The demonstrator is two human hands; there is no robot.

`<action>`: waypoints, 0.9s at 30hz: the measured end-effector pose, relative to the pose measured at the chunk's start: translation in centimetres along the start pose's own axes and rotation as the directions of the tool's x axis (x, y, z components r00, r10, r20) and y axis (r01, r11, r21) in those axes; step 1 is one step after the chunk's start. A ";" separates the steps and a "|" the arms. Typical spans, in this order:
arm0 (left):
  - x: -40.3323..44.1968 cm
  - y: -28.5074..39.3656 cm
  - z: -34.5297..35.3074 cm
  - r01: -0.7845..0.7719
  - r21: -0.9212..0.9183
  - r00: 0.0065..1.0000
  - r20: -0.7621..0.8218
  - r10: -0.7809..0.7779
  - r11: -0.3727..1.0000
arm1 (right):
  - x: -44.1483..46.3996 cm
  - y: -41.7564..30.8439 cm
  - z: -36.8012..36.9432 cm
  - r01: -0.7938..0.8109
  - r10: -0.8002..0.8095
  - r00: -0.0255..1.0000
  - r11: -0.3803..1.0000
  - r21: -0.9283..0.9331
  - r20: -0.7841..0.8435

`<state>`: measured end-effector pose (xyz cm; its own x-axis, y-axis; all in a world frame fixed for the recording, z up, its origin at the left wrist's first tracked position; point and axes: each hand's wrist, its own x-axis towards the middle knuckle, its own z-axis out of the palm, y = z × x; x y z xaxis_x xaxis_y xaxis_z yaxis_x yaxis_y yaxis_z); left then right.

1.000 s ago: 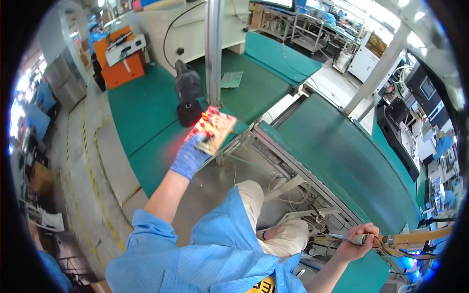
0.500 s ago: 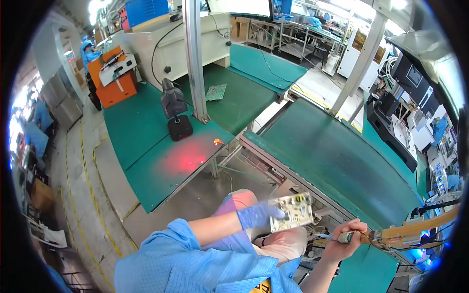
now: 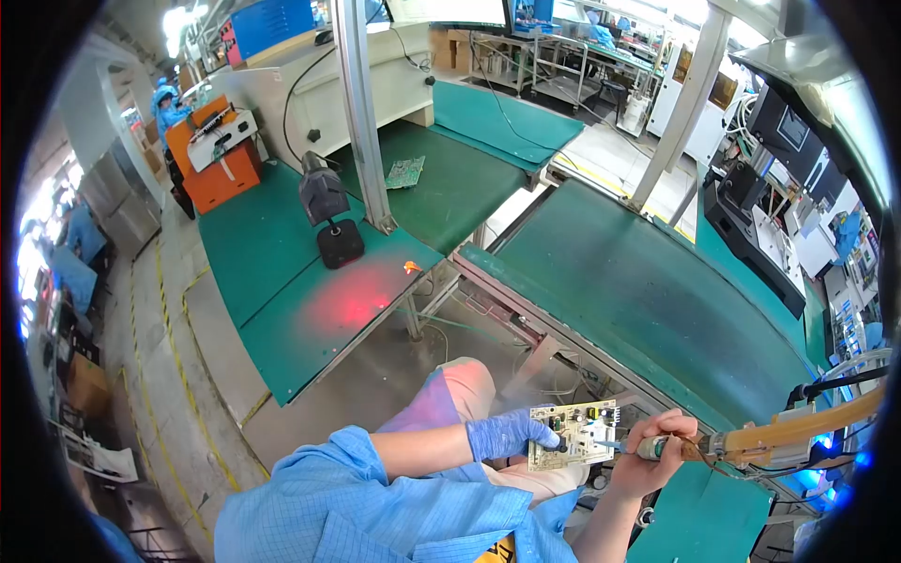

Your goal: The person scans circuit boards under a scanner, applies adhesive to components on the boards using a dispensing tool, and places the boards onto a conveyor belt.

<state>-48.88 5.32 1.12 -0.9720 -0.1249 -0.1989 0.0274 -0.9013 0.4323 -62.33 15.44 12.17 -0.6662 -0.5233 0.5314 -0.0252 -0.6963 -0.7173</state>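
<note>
My left hand (image 3: 511,436), in a blue glove, grips a pale circuit board (image 3: 591,433) by its left side, with the thumb over its face. Components stand on the board, and it is held above my lap. In my bare right hand (image 3: 652,450) is a slim hand tool (image 3: 650,448), with a thin tip pointing left at the board's right part. A thick yellow tube (image 3: 798,430) runs from the tool's back end to the right. Whether the tip touches the board I cannot tell.
A black scanner on a stand (image 3: 325,202) casts red light on the green bench (image 3: 282,314) to the left. Ahead runs a green conveyor belt (image 3: 638,281) with a metal edge. Another circuit board (image 3: 404,173) lies farther back. A metal post (image 3: 361,113) rises beside the scanner.
My left hand has brought the circuit board down and right, up to the tool's tip. My right hand has shifted slightly left. The whole view has tilted a little.
</note>
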 end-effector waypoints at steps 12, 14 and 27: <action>-0.2 -1.2 1.4 0.012 0.020 0.999 0.046 -0.013 1.000 | -0.4 -0.1 -1.0 -0.059 0.054 0.994 0.997 0.057 0.090; -0.5 -2.0 1.2 0.034 0.005 0.997 -0.062 -0.034 0.999 | -0.3 0.1 -1.1 -0.030 0.027 0.999 0.997 0.068 0.045; -2.1 -0.6 5.1 0.056 0.087 0.996 -0.081 -0.049 0.995 | 0.3 0.5 -0.8 -0.046 0.042 0.997 0.998 0.051 0.069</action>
<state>-47.99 8.20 5.76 -0.9502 -0.1135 -0.2903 -0.0477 -0.8674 0.4953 -63.13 15.29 11.66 -0.6135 -0.5848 0.5307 0.0430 -0.6958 -0.7170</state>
